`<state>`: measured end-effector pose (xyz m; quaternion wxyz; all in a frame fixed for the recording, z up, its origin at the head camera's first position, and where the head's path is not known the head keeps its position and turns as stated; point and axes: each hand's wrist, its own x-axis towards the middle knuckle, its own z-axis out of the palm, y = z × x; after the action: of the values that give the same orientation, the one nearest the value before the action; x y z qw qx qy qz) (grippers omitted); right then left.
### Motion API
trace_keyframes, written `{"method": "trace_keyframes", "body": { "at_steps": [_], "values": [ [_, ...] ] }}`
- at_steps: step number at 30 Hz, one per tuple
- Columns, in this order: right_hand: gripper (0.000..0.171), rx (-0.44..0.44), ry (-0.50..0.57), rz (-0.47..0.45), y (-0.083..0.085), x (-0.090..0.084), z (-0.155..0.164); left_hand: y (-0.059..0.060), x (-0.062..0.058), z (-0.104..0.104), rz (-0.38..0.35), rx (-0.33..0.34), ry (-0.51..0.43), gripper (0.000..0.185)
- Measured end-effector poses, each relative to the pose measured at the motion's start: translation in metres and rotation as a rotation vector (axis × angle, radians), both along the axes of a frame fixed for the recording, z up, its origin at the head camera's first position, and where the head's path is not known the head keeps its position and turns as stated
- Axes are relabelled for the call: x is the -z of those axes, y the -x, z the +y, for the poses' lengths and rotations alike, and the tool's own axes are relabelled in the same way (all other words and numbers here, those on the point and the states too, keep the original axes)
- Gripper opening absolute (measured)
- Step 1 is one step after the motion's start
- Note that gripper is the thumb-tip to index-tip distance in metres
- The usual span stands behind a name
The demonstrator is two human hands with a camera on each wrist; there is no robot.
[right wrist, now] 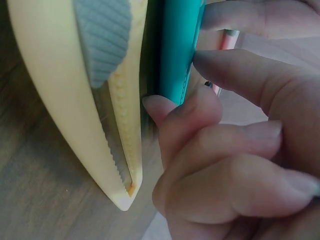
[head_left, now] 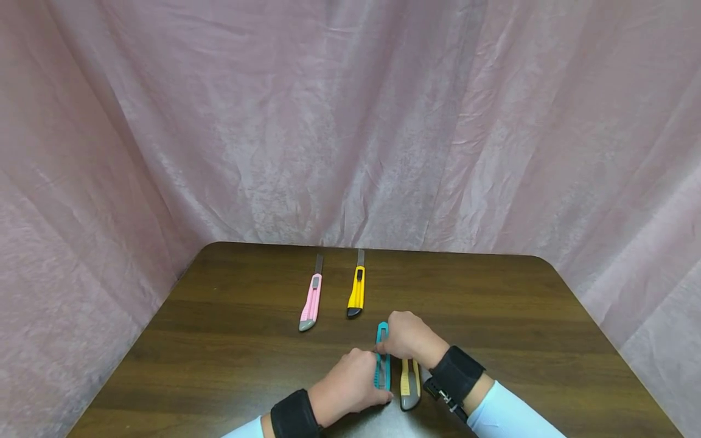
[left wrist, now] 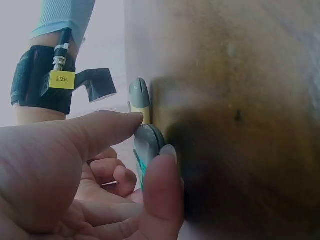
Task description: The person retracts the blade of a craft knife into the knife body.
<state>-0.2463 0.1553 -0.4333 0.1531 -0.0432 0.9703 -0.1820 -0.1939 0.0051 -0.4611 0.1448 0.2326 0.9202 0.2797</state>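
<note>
A teal box cutter [head_left: 383, 378] with a grey butt end lies lengthwise between both hands, close over the table; no blade shows past its teal tip. My left hand [head_left: 350, 380] pinches the grey end between thumb and a finger, plain in the left wrist view. Farther up, my right hand [head_left: 408, 336] pinches the teal body [right wrist: 175, 50] between thumb and index finger, the other fingers curled in. Just right of it, a pale yellow box cutter [head_left: 409, 389] with a grey end lies on the table, partly hidden under the right hand.
Beyond the hands lie a pink box cutter [head_left: 311, 299] and a bright yellow box cutter [head_left: 357, 289], both with blades out and pointing to the far edge. The brown wooden table [head_left: 493, 304] ends at a pink curtain [head_left: 350, 121] behind.
</note>
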Motion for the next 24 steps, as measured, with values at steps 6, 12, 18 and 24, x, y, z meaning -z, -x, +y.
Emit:
{"method": "trace_keyframes", "body": {
  "at_steps": [6, 12, 18, 24],
  "values": [
    [0.046, -0.012, 0.003, 0.005, 0.000, -0.001, 0.002, 0.000, -0.003, 0.000, -0.010, -0.011, 0.028, 0.043],
    [0.047, -0.020, -0.005, 0.009, 0.001, -0.001, 0.002, 0.001, -0.003, 0.000, -0.023, -0.016, 0.036, 0.041],
    [0.047, -0.014, 0.007, 0.009, 0.000, -0.002, 0.002, -0.001, -0.003, -0.001, -0.048, -0.018, 0.015, 0.043],
    [0.056, -0.021, 0.059, 0.095, 0.004, -0.004, 0.005, 0.011, -0.005, -0.009, -0.008, -0.025, -0.043, 0.046]
  ]
}}
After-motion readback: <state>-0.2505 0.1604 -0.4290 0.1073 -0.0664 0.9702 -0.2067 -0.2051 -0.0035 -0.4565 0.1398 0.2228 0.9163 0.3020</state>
